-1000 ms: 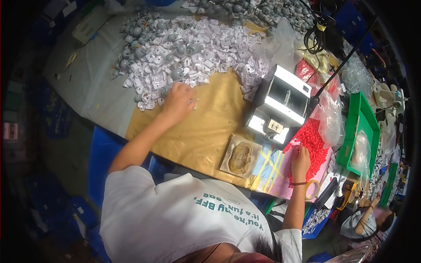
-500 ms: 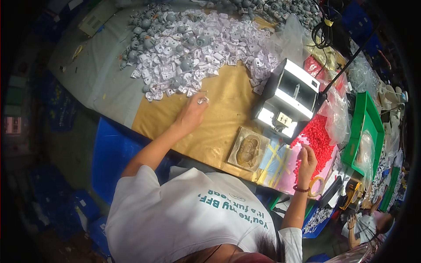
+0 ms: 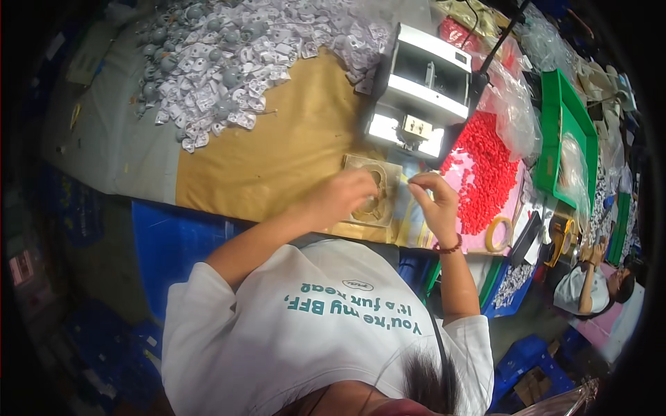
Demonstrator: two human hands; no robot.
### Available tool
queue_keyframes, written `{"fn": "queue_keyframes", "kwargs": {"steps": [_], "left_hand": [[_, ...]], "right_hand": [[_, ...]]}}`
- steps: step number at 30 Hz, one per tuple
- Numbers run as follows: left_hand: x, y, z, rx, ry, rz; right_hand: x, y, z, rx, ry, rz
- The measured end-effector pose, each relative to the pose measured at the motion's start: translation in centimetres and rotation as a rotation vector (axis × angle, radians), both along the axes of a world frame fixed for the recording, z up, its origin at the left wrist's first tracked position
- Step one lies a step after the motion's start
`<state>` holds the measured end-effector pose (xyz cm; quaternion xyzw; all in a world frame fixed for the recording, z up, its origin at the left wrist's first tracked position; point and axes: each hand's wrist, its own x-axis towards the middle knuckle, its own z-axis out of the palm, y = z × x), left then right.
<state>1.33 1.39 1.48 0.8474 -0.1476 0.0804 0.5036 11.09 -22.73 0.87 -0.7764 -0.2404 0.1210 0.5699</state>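
My left hand [image 3: 345, 195] hangs over a square tan block [image 3: 393, 187] with a rounded hollow in it, covering part of the hollow. Its fingers are curled together and slightly blurred; whatever they hold is hidden. Just right of the block, my right hand [image 3: 440, 200] pinches thumb and fingertips together, and anything between them is too small to name. Red pieces [image 3: 485, 166] lie heaped on a pink sheet beside that hand. Behind the block stands a white and black bench machine [image 3: 428, 76].
White plastic parts mixed with grey balls [image 3: 229, 66] pile up at the back left. On the right are a green tray [image 3: 548, 139], a tape roll [image 3: 499, 234] and clear plastic bags [image 3: 520, 125]. A blue bin [image 3: 173, 243] sits below the table edge. Another person [image 3: 583, 288] works far right.
My left hand has moved right from the white pile to the block, where it earlier showed a small whitish piece. My right hand has come left from the red pieces toward the block. The view has shifted.
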Motion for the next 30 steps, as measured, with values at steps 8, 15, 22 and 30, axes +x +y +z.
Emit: {"fn": "queue_keyframes", "kwargs": {"steps": [8, 15, 22, 30], "left_hand": [[0.4, -1.9, -1.1, 0.128, 0.219, 0.189], [-3.0, 5.7, -1.8, 0.051, 0.101, 0.731], [-2.5, 17.4, -1.9, -0.434, 0.076, 1.238], [-1.2, 20.6, -1.4, -0.568, 0.165, 1.077]], "right_hand": [[-1.2, 4.8, 0.4, -0.083, -0.566, 0.252], [-2.4, 5.5, -0.6, -0.299, -0.793, 0.36], [-3.1, 5.0, -0.9, -0.331, -0.712, 0.328], [-2.2, 4.0, 0.1, -0.171, -0.387, 0.222]]}}
